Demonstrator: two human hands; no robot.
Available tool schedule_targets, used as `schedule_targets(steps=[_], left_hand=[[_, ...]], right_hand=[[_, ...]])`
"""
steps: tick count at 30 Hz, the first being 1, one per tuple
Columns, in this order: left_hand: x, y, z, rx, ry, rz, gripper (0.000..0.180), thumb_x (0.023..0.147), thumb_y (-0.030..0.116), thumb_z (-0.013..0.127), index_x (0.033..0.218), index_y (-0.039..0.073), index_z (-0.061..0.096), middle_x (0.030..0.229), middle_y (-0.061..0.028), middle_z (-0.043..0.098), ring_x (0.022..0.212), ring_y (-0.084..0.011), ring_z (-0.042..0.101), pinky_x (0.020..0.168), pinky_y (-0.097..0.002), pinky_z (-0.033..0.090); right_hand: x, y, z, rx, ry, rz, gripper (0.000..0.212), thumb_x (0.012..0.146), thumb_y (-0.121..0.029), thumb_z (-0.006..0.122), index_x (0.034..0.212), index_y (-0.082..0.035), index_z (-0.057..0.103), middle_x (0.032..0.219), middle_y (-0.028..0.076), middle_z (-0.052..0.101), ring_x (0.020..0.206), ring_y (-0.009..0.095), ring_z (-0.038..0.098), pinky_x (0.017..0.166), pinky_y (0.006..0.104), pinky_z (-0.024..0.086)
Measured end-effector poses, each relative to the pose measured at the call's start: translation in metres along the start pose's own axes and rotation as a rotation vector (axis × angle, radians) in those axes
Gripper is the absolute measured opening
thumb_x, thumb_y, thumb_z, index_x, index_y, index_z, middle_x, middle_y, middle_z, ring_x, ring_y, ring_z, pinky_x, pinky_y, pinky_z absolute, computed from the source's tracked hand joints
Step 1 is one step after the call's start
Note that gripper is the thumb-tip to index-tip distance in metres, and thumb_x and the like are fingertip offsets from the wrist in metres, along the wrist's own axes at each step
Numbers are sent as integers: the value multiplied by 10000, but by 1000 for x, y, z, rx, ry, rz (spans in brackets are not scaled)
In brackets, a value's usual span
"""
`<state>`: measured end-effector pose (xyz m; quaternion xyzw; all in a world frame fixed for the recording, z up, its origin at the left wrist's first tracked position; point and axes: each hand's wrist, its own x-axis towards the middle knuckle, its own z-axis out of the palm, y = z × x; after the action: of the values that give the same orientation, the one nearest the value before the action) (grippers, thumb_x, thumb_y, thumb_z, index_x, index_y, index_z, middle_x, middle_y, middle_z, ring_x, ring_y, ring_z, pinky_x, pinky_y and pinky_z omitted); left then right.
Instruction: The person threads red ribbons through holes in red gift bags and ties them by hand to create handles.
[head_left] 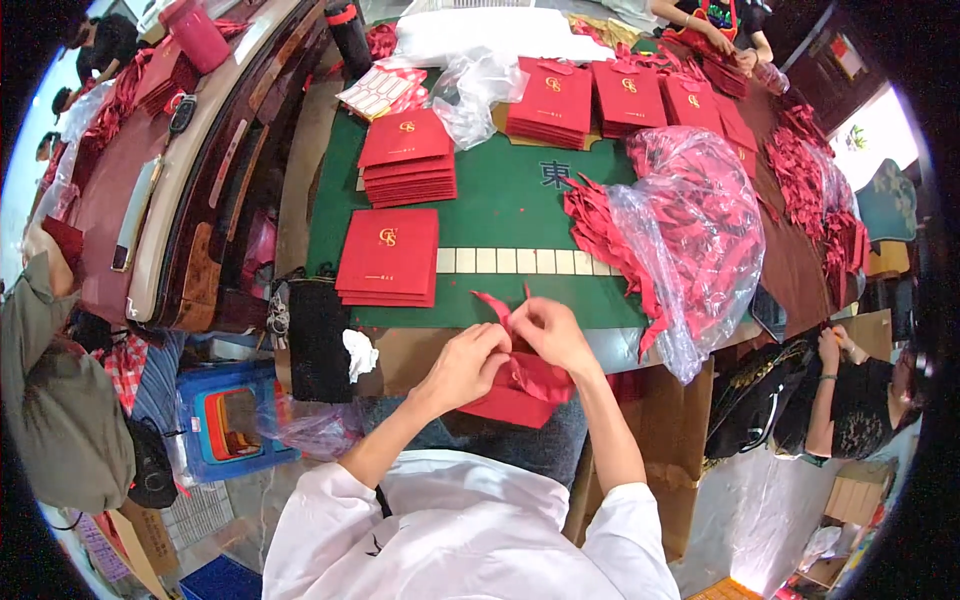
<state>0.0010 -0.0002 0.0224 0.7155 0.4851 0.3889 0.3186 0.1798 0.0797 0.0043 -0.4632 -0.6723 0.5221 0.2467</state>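
At the table's near edge, a red paper bag (pixel 515 402) rests over my lap. My left hand (pixel 466 362) is closed, thumb and forefinger pinched on a red ribbon (pixel 494 306) above the bag. My right hand (pixel 553 336) pinches the ribbon too, just to the right, its fingertips close to the left ones. The ribbon's loose end sticks up between the hands; how it joins the bag is hidden by my fingers. Ahead on the left lies a stack of flat red bags (pixel 388 255), with a taller stack (pixel 408 160) behind it.
A clear plastic sack of red ribbons (pixel 695 215) spills onto the green table mat (pixel 490 205) at right. More red bag stacks (pixel 550 100) line the far side beside crumpled clear plastic (pixel 475 95). A white tissue (pixel 360 355) lies at the near left edge. Other people sit around.
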Motion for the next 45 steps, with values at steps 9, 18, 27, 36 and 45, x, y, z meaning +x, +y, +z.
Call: schedule_targets(steps=[9,18,27,36,45], left_hand=[[3,-21,7,-36,92,-215,160,839,51,715,969,36,621,810,-99,588,554,-158,535,542,-309,449],[19,-10,12,123,249,-144,142,840,90,729,960,59,660,842,-85,623,647,-215,617,581,-343,485],[41,-23,13,305,118,-352,173,787,201,766,862,69,684,794,-94,650,724,-264,654,644,-384,516],[37,-33,24,46,212,-307,158,797,197,761,871,63,720,807,-90,672,736,-238,649,642,-372,505],[38,-23,24,137,231,-210,137,779,179,783,853,71,741,785,-79,642,787,-270,588,709,-389,475]], right_hand=[[9,2,-18,-67,374,-33,167,927,-186,653,948,-25,691,811,116,678,736,241,665,680,358,511],[0,-2,-22,-505,385,130,320,826,-334,758,825,-25,676,714,127,687,661,262,679,619,385,510],[-4,1,-20,-293,361,31,160,873,-177,704,886,-26,654,764,134,696,703,271,689,652,369,526],[-11,2,-12,36,180,-32,191,901,-108,677,1051,10,686,843,94,725,757,137,671,690,290,530],[-10,6,-16,117,120,-28,186,904,-122,679,1030,13,699,840,72,722,745,110,647,690,273,515]])
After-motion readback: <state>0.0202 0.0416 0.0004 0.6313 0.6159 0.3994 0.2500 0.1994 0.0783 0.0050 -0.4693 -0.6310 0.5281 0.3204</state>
